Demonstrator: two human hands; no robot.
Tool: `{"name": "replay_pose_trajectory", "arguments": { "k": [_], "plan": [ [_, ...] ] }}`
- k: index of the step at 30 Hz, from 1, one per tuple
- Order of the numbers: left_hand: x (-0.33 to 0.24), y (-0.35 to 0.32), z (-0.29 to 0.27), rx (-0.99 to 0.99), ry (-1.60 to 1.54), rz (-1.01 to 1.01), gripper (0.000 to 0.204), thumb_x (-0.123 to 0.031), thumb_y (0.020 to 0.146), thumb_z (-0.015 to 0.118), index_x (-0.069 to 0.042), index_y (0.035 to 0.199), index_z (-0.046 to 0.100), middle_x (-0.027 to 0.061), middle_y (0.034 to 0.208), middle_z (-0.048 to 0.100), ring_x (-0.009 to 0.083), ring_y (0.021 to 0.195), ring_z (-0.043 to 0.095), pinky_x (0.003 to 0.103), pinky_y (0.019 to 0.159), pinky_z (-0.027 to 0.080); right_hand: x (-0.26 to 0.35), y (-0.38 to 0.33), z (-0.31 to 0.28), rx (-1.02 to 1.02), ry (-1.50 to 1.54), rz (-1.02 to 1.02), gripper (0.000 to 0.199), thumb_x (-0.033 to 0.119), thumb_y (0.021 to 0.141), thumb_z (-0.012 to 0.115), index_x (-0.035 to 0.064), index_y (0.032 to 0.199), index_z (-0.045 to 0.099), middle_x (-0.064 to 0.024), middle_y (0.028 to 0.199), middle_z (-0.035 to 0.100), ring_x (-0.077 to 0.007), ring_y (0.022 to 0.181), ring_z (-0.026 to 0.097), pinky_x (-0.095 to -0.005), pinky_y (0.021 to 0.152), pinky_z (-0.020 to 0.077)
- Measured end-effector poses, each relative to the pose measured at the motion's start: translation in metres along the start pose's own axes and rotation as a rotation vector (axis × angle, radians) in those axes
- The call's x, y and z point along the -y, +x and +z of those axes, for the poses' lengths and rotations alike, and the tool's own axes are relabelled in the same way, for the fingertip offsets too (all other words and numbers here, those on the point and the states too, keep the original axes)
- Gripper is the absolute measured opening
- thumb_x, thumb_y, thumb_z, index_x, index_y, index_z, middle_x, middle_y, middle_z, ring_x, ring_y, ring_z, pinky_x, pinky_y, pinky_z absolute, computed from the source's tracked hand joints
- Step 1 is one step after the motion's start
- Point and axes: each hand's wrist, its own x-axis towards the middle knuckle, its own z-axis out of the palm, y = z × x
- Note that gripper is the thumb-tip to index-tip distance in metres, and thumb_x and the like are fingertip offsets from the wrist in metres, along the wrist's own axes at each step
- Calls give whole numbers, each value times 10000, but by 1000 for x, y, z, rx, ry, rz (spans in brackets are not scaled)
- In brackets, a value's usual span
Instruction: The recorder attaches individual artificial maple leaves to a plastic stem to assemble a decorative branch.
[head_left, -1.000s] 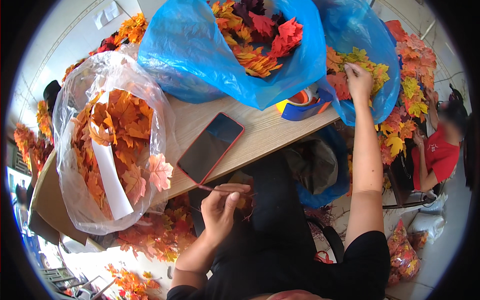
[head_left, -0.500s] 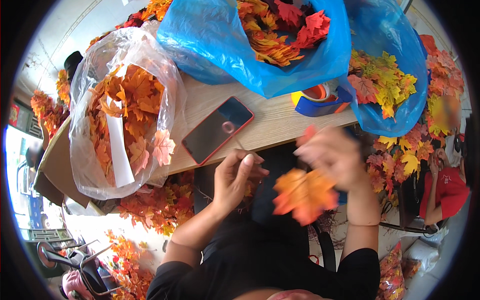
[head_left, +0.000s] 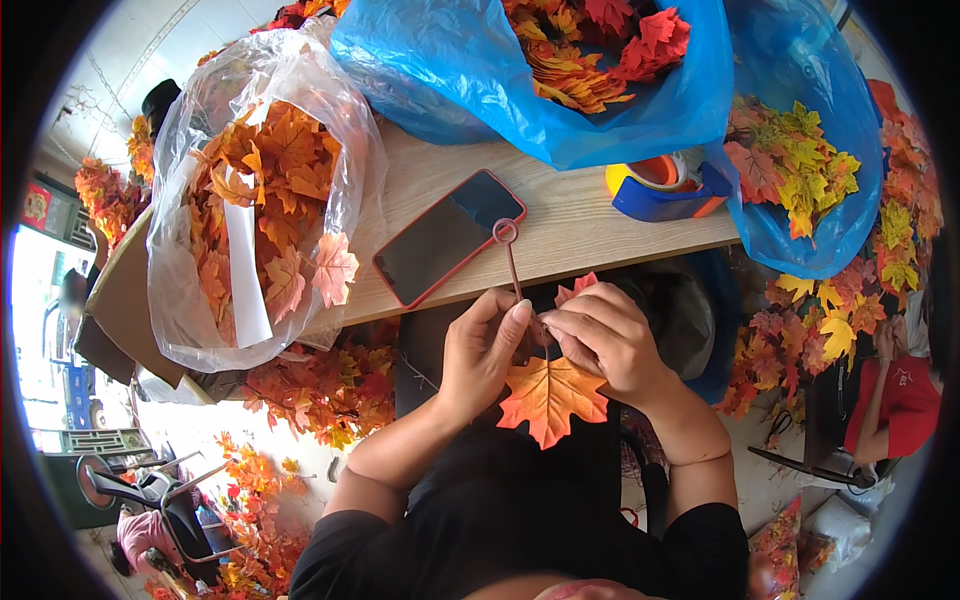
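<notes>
My left hand [head_left: 468, 362] pinches a thin brown stem [head_left: 513, 268] between thumb and fingers. The stem rises past the table edge and ends in a small ring. Close beside it, my right hand [head_left: 612, 338] has its fingertips together at the stem of an orange artificial maple leaf [head_left: 553, 398], which hangs below the hands over my lap. A reddish-pink leaf [head_left: 573, 288] shows behind the right fingers; I cannot tell how it is held. The hands almost touch, and the fingers hide where the stems meet.
A phone [head_left: 430, 250] in a red case lies on the wooden table [head_left: 560, 215]. Left of it, a clear bag [head_left: 170, 300] holds orange leaves. Blue bags [head_left: 590, 140] with leaves and a blue tape dispenser [head_left: 670, 200] are beyond. A person in red [head_left: 905, 400] sits at the far right.
My right hand has moved left with the orange leaf to meet my left hand. The ringed stem now stands more upright. The whole view has shifted slightly.
</notes>
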Motion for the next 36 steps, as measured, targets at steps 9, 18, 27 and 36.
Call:
{"name": "replay_pose_trajectory", "arguments": {
  "k": [9, 18, 27, 36],
  "plan": [
    [-2, 1, 1, -52, 59, 17, 204, -168, 987, 486, -13, 860, 527, -17, 669, 540, 24, 553, 458, 177, 501, 362, -4, -4, 12, 13, 13, 45, 286, -50, 665, 682, -19, 943, 626, -112, 820, 591, -275, 748, 570, -356, 689, 493],
    [3, 2, -5, -23, -71, -38, 219, -197, 990, 481, -13, 890, 544, 22, 748, 628, 49, 650, 550, 192, 574, 433, -5, -1, 12, 31, 34, 46, 274, -61, 673, 671, -20, 939, 623, -100, 801, 591, -267, 743, 571, -355, 715, 503],
    [3, 1, -2, -57, -7, -45, 211, -178, 992, 474, -23, 859, 528, -18, 660, 541, 24, 543, 457, 174, 500, 357, -5, -3, 15, 18, 24, 49, 250, -42, 686, 670, -19, 930, 617, -108, 801, 590, -276, 741, 566, -360, 701, 493],
    [19, 4, -7, 68, -315, -242, 198, -203, 996, 463, -37, 951, 559, -3, 784, 603, 41, 624, 466, 171, 597, 372, -16, -5, 13, -67, 52, 69, 235, -69, 671, 675, 12, 888, 635, -85, 814, 628, -251, 750, 596, -332, 658, 493]
  ]
}}
